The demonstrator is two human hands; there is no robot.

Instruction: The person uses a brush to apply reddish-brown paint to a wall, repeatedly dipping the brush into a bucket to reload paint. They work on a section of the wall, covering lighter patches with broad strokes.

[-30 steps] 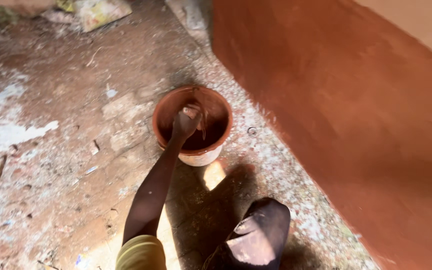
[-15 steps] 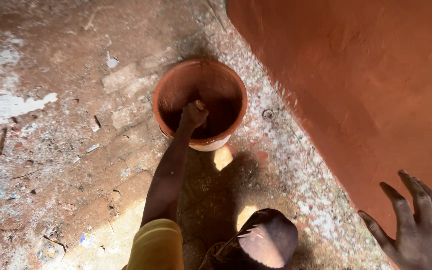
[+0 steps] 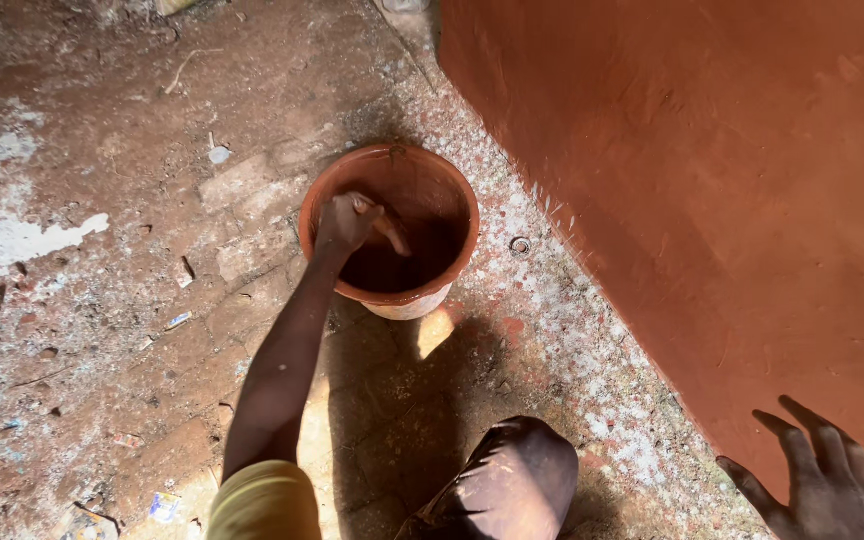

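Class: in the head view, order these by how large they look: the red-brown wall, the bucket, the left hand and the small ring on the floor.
1. Red-brown wall
2. Bucket
3. Left hand
4. Small ring

I see soft, dim daylight with one bright sun patch on the floor (image 3: 434, 330) beside my shadow; focus is sharp, edges slightly stretched, no glare.

A rough, reddish-brown plastered wall (image 3: 712, 190) fills the right side. Below it lies a cracked, dusty concrete floor (image 3: 112, 300), stained rust-red, speckled with white paint flecks along the wall's foot, and littered with small scraps. A sunlit patch (image 3: 434, 330) breaks the shadow.
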